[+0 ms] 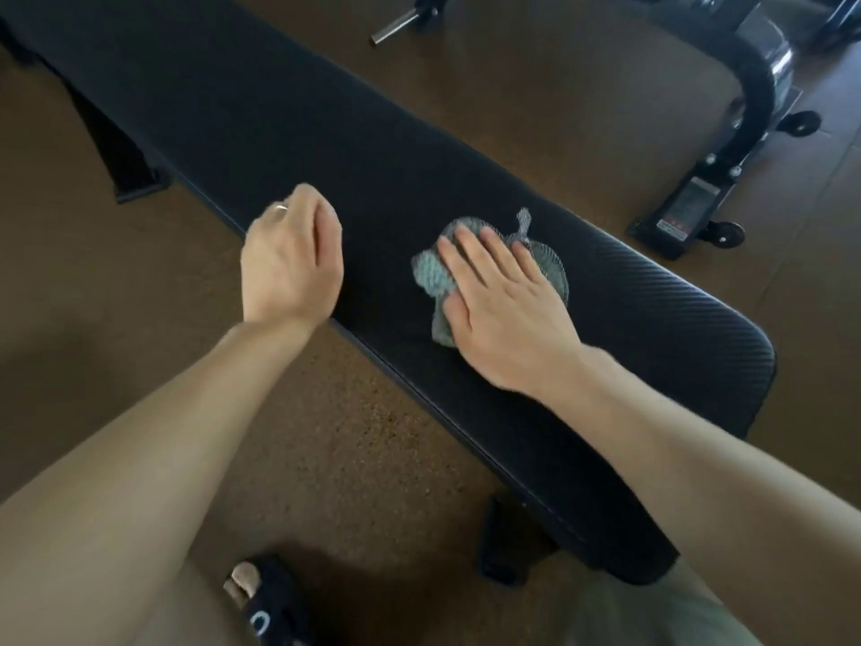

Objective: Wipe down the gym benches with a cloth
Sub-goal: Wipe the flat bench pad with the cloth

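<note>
A long black padded gym bench (261, 114) runs diagonally from the far left to the near right. A crumpled grey-blue cloth (431, 272) lies on its pad toward the near end. My right hand (503, 305) lies flat on the cloth with straight fingers, pressing it against the pad. My left hand (291, 256) is at the bench's near edge, fingers loosely curled, holding nothing; whether it touches the pad is unclear. A ring shows on one finger.
Brown speckled rubber floor (326, 435) surrounds the bench. A black machine base with small wheels (699, 198) stands at the right. A steel bar end (400, 25) lies on the floor at the top. My sandalled foot (261, 599) is at the bottom, beside a bench leg (503, 547).
</note>
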Available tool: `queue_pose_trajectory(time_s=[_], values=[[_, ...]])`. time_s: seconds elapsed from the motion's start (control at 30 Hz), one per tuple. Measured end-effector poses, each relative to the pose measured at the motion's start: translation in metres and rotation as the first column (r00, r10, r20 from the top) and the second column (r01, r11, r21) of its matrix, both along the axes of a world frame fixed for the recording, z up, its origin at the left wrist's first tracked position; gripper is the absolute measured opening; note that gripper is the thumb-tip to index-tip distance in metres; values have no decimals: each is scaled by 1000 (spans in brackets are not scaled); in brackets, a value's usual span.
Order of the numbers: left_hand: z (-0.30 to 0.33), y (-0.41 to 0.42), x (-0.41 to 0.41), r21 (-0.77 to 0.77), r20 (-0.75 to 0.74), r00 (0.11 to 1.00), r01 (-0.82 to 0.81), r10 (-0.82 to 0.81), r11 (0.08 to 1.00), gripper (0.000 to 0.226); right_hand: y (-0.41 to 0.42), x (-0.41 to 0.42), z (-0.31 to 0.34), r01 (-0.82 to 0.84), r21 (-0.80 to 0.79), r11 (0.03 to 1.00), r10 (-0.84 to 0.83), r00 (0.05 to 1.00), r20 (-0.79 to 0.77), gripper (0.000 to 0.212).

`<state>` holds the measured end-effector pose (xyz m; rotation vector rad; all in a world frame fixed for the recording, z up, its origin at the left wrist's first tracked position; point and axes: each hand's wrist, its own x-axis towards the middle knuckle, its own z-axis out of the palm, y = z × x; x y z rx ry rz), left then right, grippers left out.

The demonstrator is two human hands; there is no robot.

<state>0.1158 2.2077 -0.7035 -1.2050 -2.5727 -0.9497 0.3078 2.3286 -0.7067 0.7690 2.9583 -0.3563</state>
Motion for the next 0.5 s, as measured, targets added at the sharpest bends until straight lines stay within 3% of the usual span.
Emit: queue_pose_trajectory(time_s=[0.2, 0.37, 0.5], values=[[-6, 27, -76, -177, -101, 983, 135, -155, 975, 38, 16, -78, -8, 309, 27, 951, -308, 951, -9, 61], [-15, 39, -91, -176, 40, 986, 165, -160, 971, 33, -71, -66, -3, 392, -9, 920, -392, 919, -40, 61], [-11, 34, -86, -201, 38, 984, 179, -175, 963, 36, -137, -70, -8, 445, 36, 895, -444, 895, -45, 62]])
